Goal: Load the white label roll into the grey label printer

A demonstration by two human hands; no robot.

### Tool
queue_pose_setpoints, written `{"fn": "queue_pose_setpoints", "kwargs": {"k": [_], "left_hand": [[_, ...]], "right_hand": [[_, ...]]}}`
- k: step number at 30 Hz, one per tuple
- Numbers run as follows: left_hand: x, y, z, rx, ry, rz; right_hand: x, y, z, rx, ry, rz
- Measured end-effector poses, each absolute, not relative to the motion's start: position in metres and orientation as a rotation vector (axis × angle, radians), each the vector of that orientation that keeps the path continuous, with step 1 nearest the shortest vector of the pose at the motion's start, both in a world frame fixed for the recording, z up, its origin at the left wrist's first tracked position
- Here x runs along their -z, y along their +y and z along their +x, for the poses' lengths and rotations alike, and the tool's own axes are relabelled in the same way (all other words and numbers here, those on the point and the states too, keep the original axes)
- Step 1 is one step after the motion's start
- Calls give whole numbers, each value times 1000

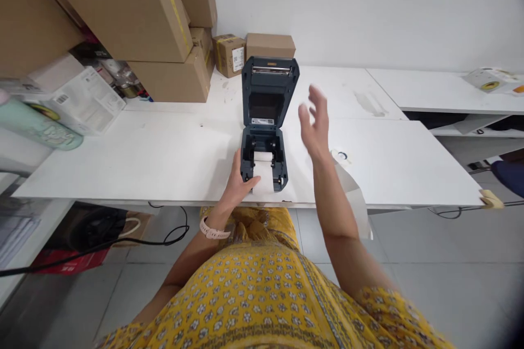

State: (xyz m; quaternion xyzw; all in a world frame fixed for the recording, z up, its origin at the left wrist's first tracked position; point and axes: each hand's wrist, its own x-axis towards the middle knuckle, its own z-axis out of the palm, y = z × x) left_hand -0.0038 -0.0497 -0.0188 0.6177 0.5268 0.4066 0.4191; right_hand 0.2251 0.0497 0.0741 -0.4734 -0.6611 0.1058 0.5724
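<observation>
A dark blue-grey label printer stands at the table's front edge with its lid swung up. Inside lies a white paper roll, and its paper strip runs forward over the printer's front. My left hand grips the printer's left front side, its thumb lying on the paper strip. To the right of the lid, my right hand is raised in the air with fingers apart and slightly bent, holding nothing.
Cardboard boxes are stacked at the back left, with smaller boxes behind the printer. A green bottle lies at the left. Right of my forearm, a pale strip hangs over the white table's edge.
</observation>
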Motion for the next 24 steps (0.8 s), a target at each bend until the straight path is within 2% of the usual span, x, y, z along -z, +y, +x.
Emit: {"fn": "queue_pose_setpoints", "kwargs": {"k": [4,8,12,17,24], "left_hand": [[27,-71,2,-1059,1356,1359],[29,-82,3,-1108,1290,1271],[25,-90,4,-1088,1296,1294],[20,-96,5,-1093,1245,1310],[14,-81,-3,-1038,1336,1236]], "right_hand": [[-109,151,215,-559,-1506,-1129],[-114,139,201,-577,-1491,-1097],[-82,43,197,-337,-1524,-1073],[-22,-50,194,-281,-1623,-1118],[42,-77,187,-810,-1382,-1290]]}}
